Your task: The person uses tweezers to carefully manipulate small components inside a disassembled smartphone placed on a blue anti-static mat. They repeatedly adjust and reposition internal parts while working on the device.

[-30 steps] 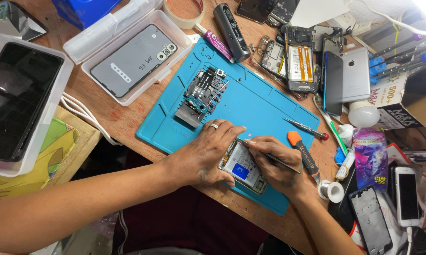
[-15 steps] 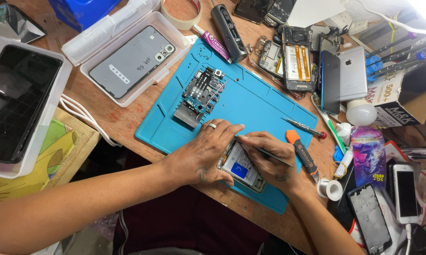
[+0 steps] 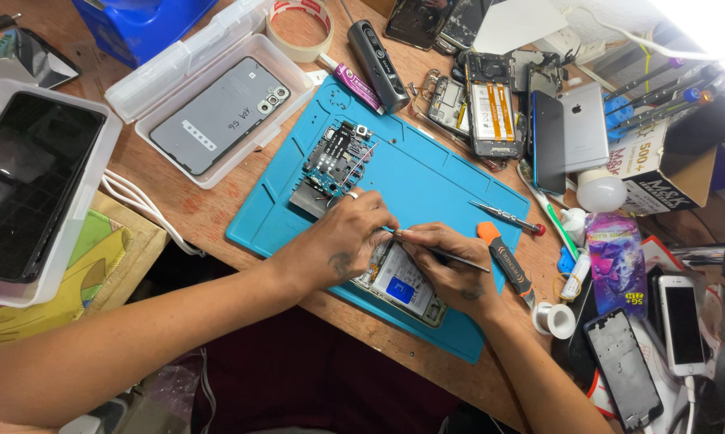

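An opened phone (image 3: 403, 285) with its white battery showing lies on a blue work mat (image 3: 435, 181), near the mat's front edge. My left hand (image 3: 348, 237), a ring on one finger, presses down on the phone's upper end. My right hand (image 3: 451, 269) grips thin metal tweezers (image 3: 447, 253) whose tips point left at the phone's top, right by my left fingertips. A bare circuit board (image 3: 334, 161) lies on the mat just beyond my left hand.
An orange-handled tool (image 3: 505, 264) and a small screwdriver (image 3: 507, 219) lie right of my hands. A clear box with a grey phone back (image 3: 218, 112) sits at the left. Phones and parts (image 3: 539, 120), a solder spool (image 3: 557, 319) and a tape roll (image 3: 300, 28) crowd the table.
Both hands have stayed over the phone; my right hand has brought the tweezers' tips a little closer to my left fingers. The view has shifted slightly.
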